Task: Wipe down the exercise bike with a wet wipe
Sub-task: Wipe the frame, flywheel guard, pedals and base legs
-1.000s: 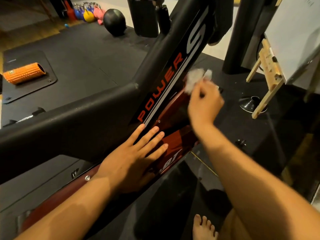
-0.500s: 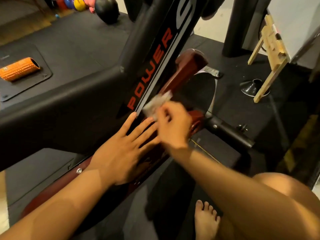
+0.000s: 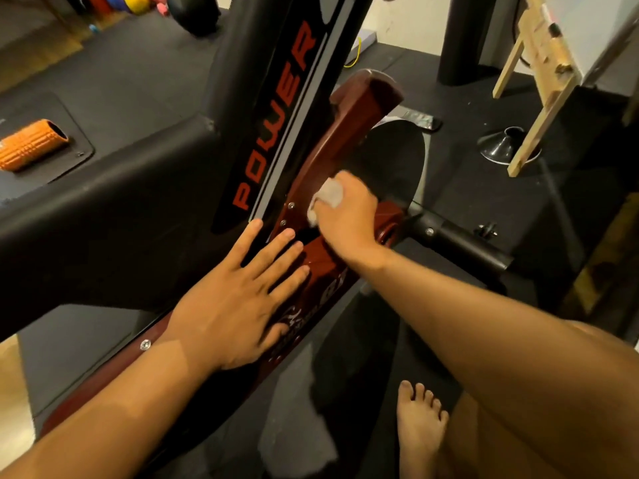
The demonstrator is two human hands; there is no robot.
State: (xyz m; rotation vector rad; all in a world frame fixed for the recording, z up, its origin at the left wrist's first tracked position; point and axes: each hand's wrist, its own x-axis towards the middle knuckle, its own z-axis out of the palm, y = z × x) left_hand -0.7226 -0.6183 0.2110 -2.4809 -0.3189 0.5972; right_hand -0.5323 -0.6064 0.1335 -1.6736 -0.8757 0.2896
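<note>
Both our hands meet the bike (image 3: 138, 216): left hand (image 3: 238, 299) flat, fingers apart; right hand (image 3: 349, 216) bunched around the wipe (image 3: 330, 193).

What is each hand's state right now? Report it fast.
Left hand: open, flat on the exercise bike.
Right hand: grips the wet wipe.

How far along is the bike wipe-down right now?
Done: nothing can be confirmed; no surface shows clear wipe marks. In hand: the right hand grips the wet wipe against the red housing, while the left hand rests flat lower on it. Left, probably: the black POWER frame, the flywheel and the black bar.
</note>
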